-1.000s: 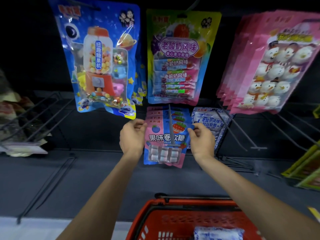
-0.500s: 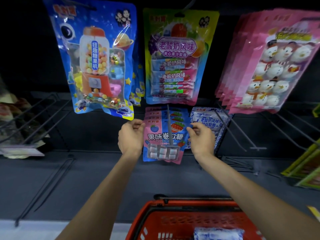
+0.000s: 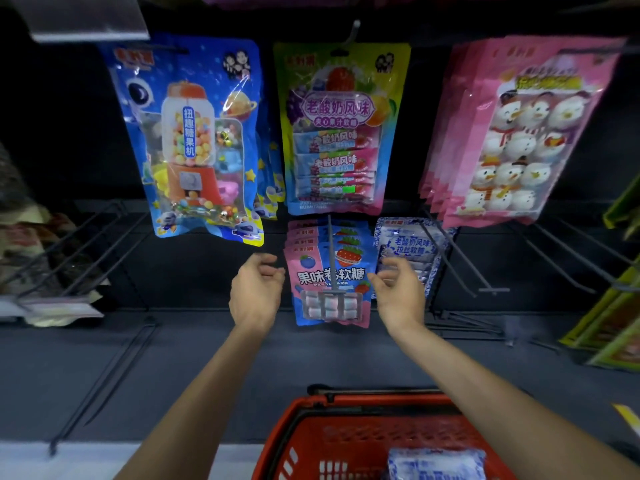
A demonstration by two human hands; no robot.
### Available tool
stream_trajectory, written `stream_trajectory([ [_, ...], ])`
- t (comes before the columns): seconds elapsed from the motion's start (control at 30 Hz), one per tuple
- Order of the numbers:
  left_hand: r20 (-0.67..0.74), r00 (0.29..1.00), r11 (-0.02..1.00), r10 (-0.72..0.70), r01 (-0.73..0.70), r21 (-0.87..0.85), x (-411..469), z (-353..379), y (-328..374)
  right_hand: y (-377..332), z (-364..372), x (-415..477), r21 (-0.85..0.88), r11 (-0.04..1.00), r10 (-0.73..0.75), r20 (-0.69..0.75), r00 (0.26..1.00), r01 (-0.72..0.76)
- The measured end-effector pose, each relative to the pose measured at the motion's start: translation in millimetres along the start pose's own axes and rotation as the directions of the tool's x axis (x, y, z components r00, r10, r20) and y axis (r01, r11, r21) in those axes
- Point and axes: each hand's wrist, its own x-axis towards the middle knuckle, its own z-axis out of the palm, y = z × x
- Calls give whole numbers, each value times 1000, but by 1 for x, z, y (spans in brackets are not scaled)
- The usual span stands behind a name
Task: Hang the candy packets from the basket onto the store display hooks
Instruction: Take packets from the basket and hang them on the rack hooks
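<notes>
Landmark: the pink-and-blue candy packet (image 3: 329,285) hanging at the front of its stack on a grey display hook (image 3: 331,258). I see my left hand (image 3: 254,294) just left of it, fingers loosely curled, holding nothing. My right hand (image 3: 398,296) sits just right of it, likewise open and empty, not touching. Below it, dark shelf surface (image 3: 173,358), then the red basket (image 3: 346,431) with one blue-white packet (image 3: 434,464) inside. Above it, a yellow-green packet (image 3: 337,126). Background dark panel; lighting dim.
</notes>
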Motion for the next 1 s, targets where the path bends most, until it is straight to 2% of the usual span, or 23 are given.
stream_trajectory([
  [0.13,56,998,1000,10,-10,10,-20,-13,-5,8,-14,-21,27,999,45,30,999,-46],
  [0.3,183,983,989,31,-57,135,-62,-25,-2,13,-39,-47,38,999,35,112,993,-39],
  [0.47,317,938,953,141,-215,214,-115,-31,9,15,-71,-71,-13,1000,-21,245,969,25],
  [0.73,450,814,773,367,-536,340,-203,-35,19,31,-160,-129,-207,938,-131,535,834,280],
  [0.87,534,756,720,378,-603,344,-235,-44,13,51,-207,-156,-313,872,-93,650,754,377],
  [1.0,554,717,629,422,-672,391,-257,-51,-6,80,-227,-177,-410,827,26,711,703,385],
])
